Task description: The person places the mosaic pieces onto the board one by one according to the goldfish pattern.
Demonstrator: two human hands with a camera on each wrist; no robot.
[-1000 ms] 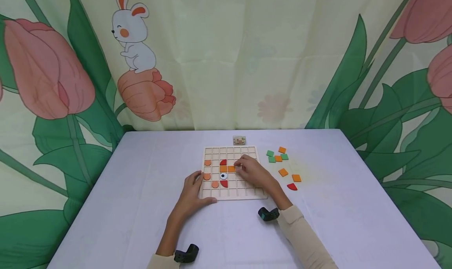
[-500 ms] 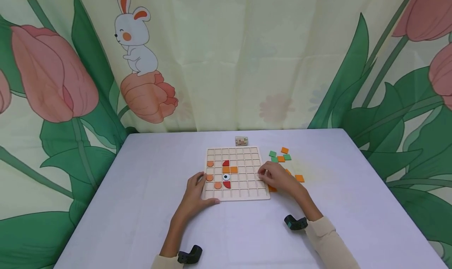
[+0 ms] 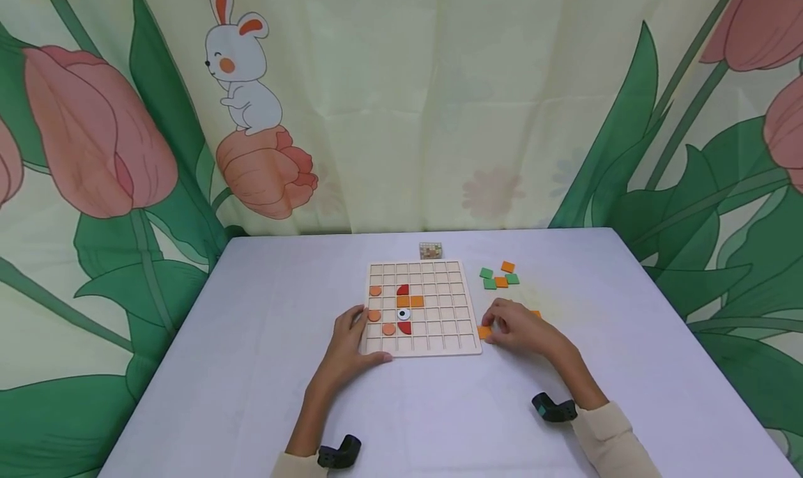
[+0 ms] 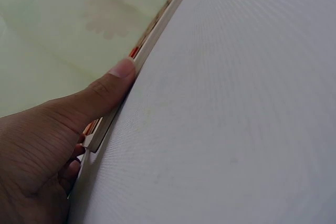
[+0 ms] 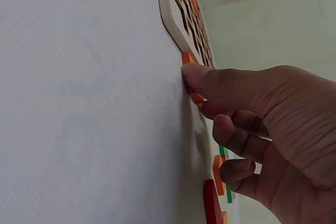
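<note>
Over on the white-covered tabletop (image 3: 433, 394), the head view shows an orange square tile (image 3: 484, 332) lying by the right edge of a pale wooden grid board (image 3: 445, 325), close to its near corner. Just rightward of the tile sits the right hand (image 3: 517, 328), plainly the nearer one; being square, the tile has no long axis. From the left wrist, the left hand (image 4: 63, 124) grips the board's rim at a corner. From the right wrist, the thumb (image 5: 210, 81) touches the tile; whether that grip has closed, I cannot tell.
</note>
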